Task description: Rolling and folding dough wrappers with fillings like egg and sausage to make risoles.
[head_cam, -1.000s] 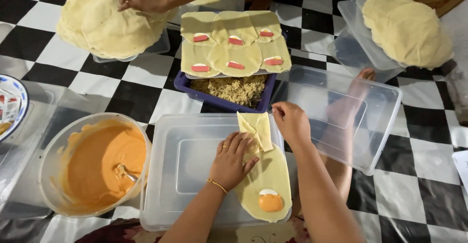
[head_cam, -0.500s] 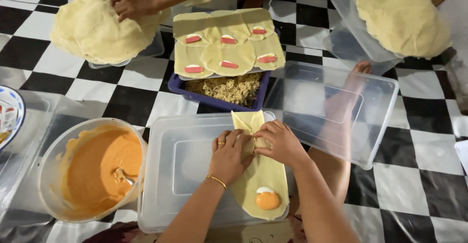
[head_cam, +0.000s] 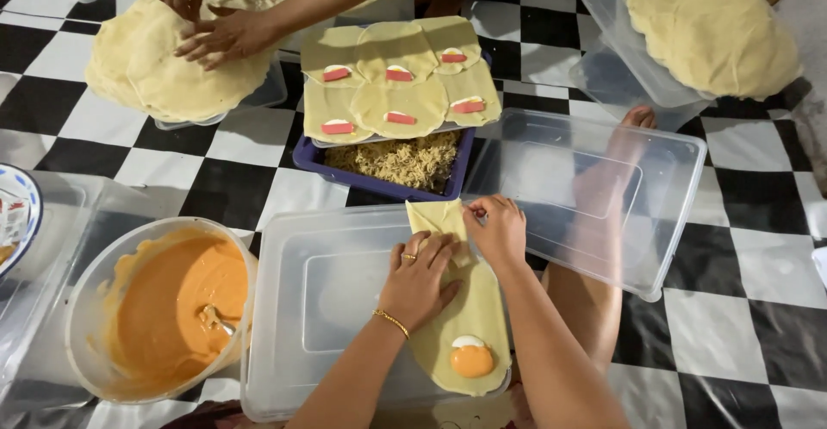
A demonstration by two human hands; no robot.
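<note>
Pinched at its far end by the right hand (head_cam: 498,229) and pressed flat by the left hand (head_cam: 419,278), a thin, soft, easily torn wrapper (head_cam: 461,308) lies on an upturned plastic lid (head_cam: 327,308).

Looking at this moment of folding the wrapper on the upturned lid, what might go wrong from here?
1. The thin wrapper may tear where the right hand pinches its folded top edge.
2. The orange sauce dollop sits near the wrapper's lower edge and might squeeze out.
3. The left hand presses the fold flat; the layers could stick together.
</note>
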